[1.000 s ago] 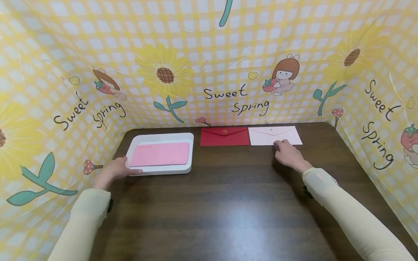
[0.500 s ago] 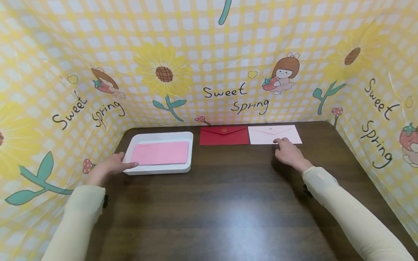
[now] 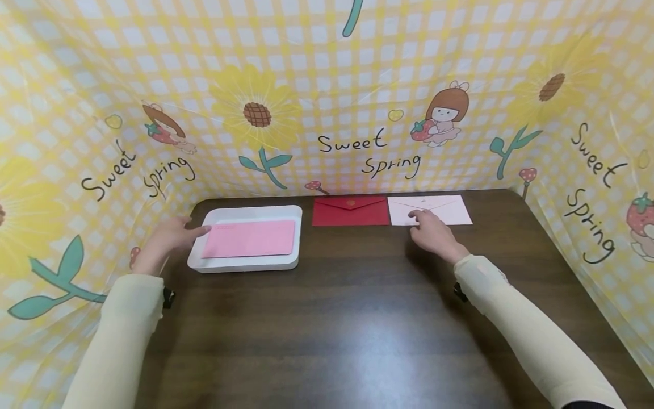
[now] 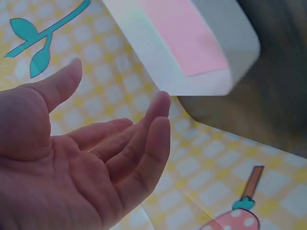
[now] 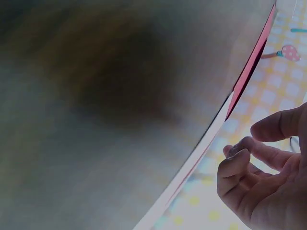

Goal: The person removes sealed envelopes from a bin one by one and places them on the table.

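Observation:
In the head view my left hand [image 3: 171, 240] is beside the left edge of a white tray [image 3: 245, 265], thumb pointing toward it and overlapping its rim. The left wrist view shows that hand [image 4: 91, 158] palm up with loosely bent fingers and nothing in them. A pink envelope [image 3: 250, 240] lies flat in the tray. My right hand [image 3: 434, 236] is over the lower edge of a white envelope [image 3: 452, 211], its fingertips overlapping the envelope. Seen from the right wrist, the hand [image 5: 268, 177] has loosely curled fingers, thumb apart from them, holding nothing.
A red envelope [image 3: 348, 216] lies just left of the white one at the back of the dark wooden table [image 3: 332, 318]. Yellow checked cloth [image 3: 327, 68] with printed flowers surrounds the table at the back and both sides.
My left hand has come off the tray's front left corner and shifted back along its left side. The right hand has slid a little left over the white envelope. The envelopes stay put.

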